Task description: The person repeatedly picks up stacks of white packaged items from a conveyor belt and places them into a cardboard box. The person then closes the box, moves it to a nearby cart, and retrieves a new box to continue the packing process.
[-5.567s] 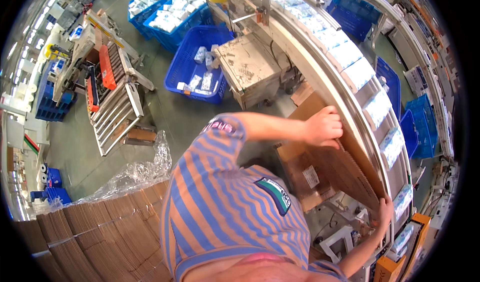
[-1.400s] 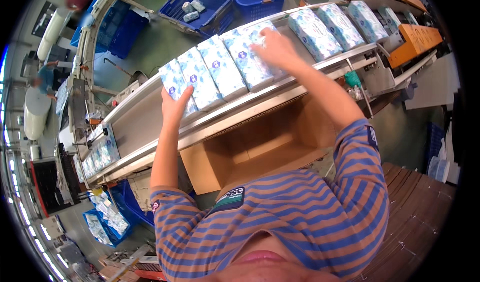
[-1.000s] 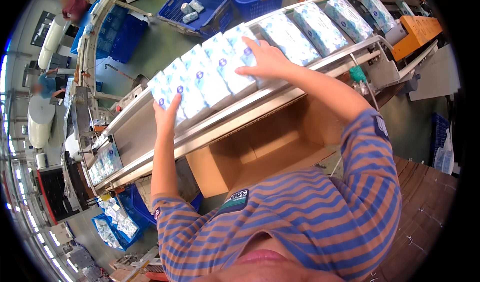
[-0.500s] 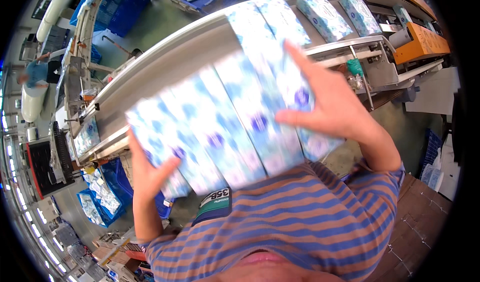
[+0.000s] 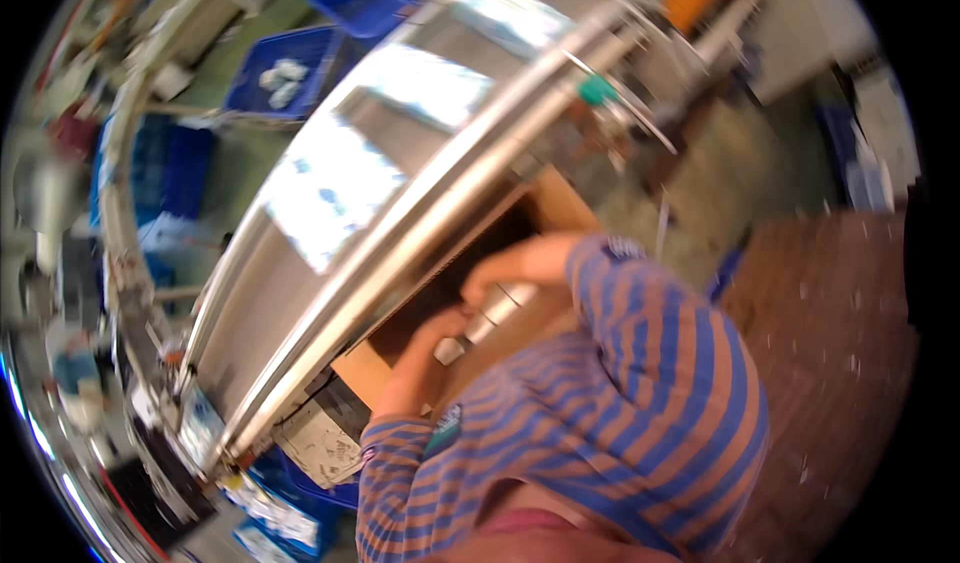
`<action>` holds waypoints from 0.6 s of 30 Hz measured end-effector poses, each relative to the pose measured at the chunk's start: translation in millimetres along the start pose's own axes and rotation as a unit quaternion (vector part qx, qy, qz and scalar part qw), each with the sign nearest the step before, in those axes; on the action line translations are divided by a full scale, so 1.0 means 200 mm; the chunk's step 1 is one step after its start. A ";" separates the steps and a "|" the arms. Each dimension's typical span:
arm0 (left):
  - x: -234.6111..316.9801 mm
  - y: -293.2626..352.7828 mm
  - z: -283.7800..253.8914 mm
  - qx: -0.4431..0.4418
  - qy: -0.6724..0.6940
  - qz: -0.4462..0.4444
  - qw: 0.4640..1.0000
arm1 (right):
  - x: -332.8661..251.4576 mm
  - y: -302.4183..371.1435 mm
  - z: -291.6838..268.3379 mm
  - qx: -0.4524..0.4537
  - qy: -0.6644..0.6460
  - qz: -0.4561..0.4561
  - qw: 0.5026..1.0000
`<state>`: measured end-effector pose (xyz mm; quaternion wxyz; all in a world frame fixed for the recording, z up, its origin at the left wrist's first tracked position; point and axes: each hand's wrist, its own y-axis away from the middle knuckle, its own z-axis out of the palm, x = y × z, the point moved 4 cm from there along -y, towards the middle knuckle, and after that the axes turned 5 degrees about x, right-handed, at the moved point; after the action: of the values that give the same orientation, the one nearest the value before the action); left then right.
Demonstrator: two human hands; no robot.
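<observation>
Row of packs [image 5: 486, 321] has moved: half a second ago you had it up between both hands over the belt's near edge, now it's down inside the open carton [image 5: 364, 371], white ends showing in a line along the side nearest you. Both your hands went down with it. Left hand [image 5: 440, 333] is in the carton at the left end of the row, fingers bent; right hand [image 5: 495, 271] is over the row further right, knuckles up, fingers curled inward. The two hands sit just beside each other, near the middle of the opening. Grip: can't tell on either hand whether you're grasping packs or have let go (motion blur, and the fingertips are hidden). Carton sits below the near rail of the conveyor belt [image 5: 240, 313], between it and your striped shirt [image 5: 640, 393]. On the belt: a wide patterned block [image 5: 335, 188], washed out by glare, then a single pack [image 5: 430, 85] and another pack [image 5: 512, 13] further up, gaps between them. Past the far rail there's a blue crate [image 5: 320, 68] with a few white packs in it. Brown cardboard stack [image 5: 820, 363] is off to your right.
</observation>
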<state>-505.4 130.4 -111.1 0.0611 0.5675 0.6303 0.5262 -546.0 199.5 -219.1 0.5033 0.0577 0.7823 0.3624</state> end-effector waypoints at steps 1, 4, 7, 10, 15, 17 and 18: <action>-0.02 0.05 0.13 -0.031 -0.074 0.032 0.996 | -0.15 -0.02 0.00 -0.134 -0.002 -0.038 0.990; 0.09 0.70 -0.45 0.287 0.186 -0.062 0.938 | -0.81 0.67 -0.65 0.089 -0.009 -0.355 0.930; -0.02 0.81 -0.86 0.580 0.050 -0.076 0.810 | -0.94 0.82 -1.08 0.487 -0.019 -0.308 0.817; -0.45 0.64 -1.00 0.571 -0.076 -0.240 0.781 | -1.09 0.50 -1.19 0.606 0.030 -0.147 0.781; -0.17 0.64 -0.93 0.536 -0.230 -0.391 0.712 | -1.01 0.39 -1.20 0.548 -0.007 0.032 0.836; -0.45 0.72 -0.99 0.652 -0.078 -0.301 0.692 | -0.98 0.35 -1.22 0.526 -0.053 0.056 0.847; -0.61 0.77 -1.00 0.635 0.309 -0.093 0.702 | -1.05 0.32 -1.21 0.496 -0.042 0.102 0.861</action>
<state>-497.7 -113.9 26.0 -0.4633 0.2163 0.8481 0.1388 -661.8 27.8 33.1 0.4011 0.3941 0.8265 -0.0272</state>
